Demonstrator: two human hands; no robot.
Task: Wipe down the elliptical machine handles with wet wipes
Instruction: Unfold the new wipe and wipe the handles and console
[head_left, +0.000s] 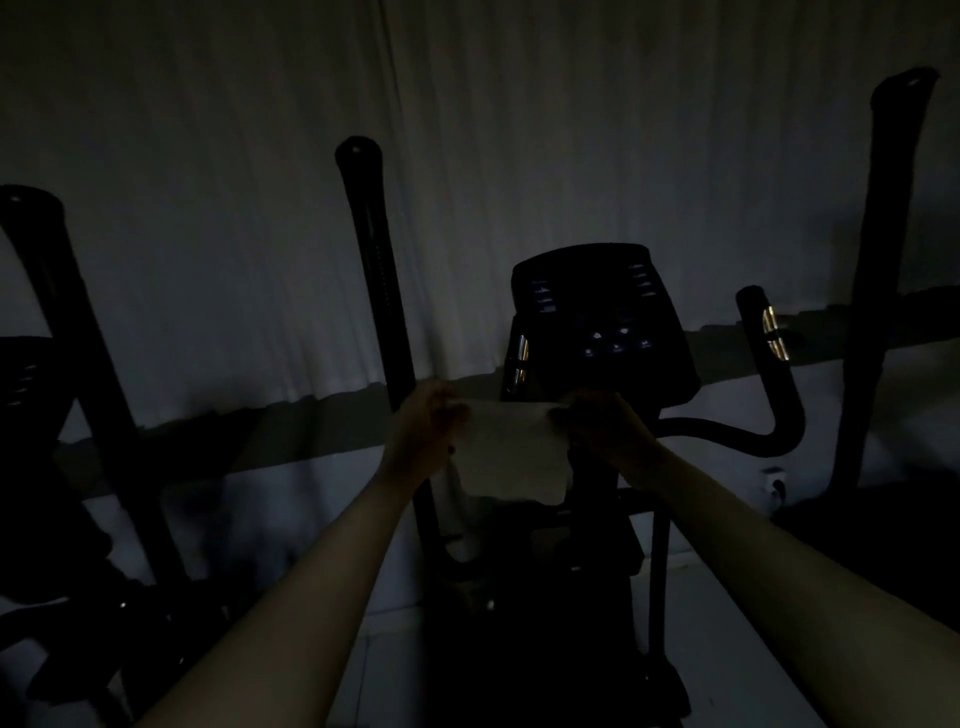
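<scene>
Wipe: a pale, thin, rectangular wet wipe (511, 454) is held spread out in front of the chest, its top edge stretched level and its lower part hanging loose.
Left hand: the left hand (428, 423) is pinched on the wipe's left upper corner, fingers curled round the edge.
Right hand: the right hand (602, 426) is pinched on the right upper corner in the same manner; nothing else is held.
Handles: none of the handles is touched by the wipe yet.
Left long handle: a tall black padded moving bar (371, 260) is seen up and to the left of the left hand, its long axis close to upright and tilted slightly; it is the nearer long bar, and the left hand is the nearer hand to it.
Right long handle: a matching tall black bar (883, 260) stands well apart at the far right, likewise close to upright.
Short grip: a black curved fixed grip with shiny metal sensor plates (769, 332) rises to the right of the dark console with faint lit buttons (602, 322); the right hand is nearer to it.
Judgement: the wipe is judged to need wrapping round an upright bar and drawing along its length.
Hard to make out: the room is very dim; the fixed grip left of the console is mostly hidden, only a glint being shown. Another dark machine at the left edge is cut off.
</scene>
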